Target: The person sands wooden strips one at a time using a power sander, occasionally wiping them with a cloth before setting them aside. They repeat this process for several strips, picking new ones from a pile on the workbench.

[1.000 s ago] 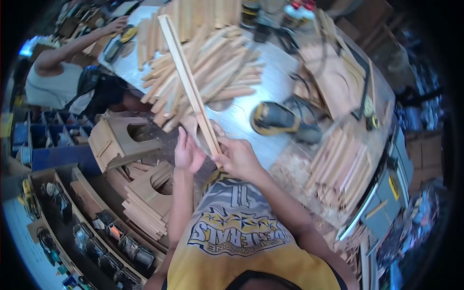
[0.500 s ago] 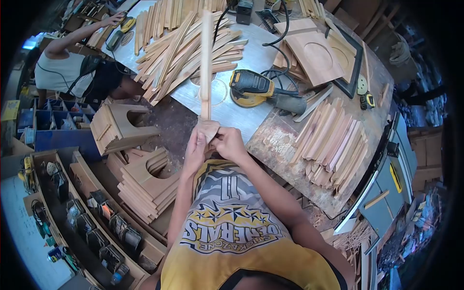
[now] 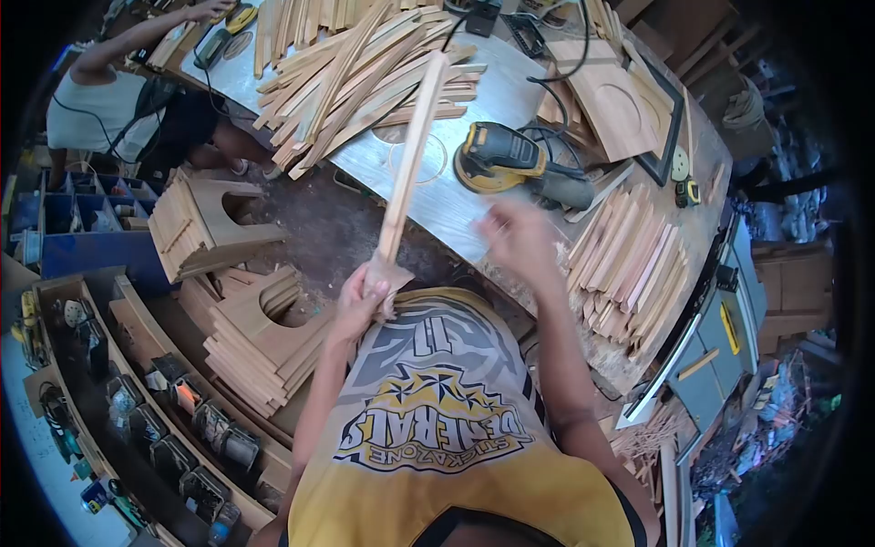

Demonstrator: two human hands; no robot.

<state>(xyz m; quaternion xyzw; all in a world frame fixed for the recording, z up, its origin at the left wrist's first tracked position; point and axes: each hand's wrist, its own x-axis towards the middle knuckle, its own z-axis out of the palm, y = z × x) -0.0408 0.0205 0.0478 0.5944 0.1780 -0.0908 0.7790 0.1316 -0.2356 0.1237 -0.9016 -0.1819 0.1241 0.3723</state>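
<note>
In the head view, the left hand [image 3: 363,294] is seen just left of centre, above the chest of the shirt. It is closed in a grip round the lower end of a strip [image 3: 412,155]. Its forearm is brought up from 7 o'clock, with the elbow bent. A tan scrap [image 3: 397,272] is pinched against the strip's end by the fingers. The strip is held tilted, with its free end pointed to 1 o'clock. It is seen across the bare metal of the surface [image 3: 437,205], and its tip is set before a pile [image 3: 355,77] of like strips at 12 o'clock.

The right hand [image 3: 521,235] is found at 3 o'clock of the left one, well apart from it, over the near edge of the surface. It is blurred. Nothing is seen in it, and whether the fingers are spread or curled cannot be told. Its arm is stretched forward from the shoulder at 5 o'clock, nearly straight.

A sander [image 3: 499,157] is laid on the surface at 12 o'clock of the right hand, near it. A stack [image 3: 629,264] of strips is laid at 3 o'clock of that hand, and boards [image 3: 612,98] with round cut-outs are piled at 1 o'clock. Wooden stools [image 3: 200,228] are set on the floor at 9 o'clock of the left hand. At 10 o'clock of the frame another person [image 3: 100,105] is seen, with one arm reached onto the surface's far end.
</note>
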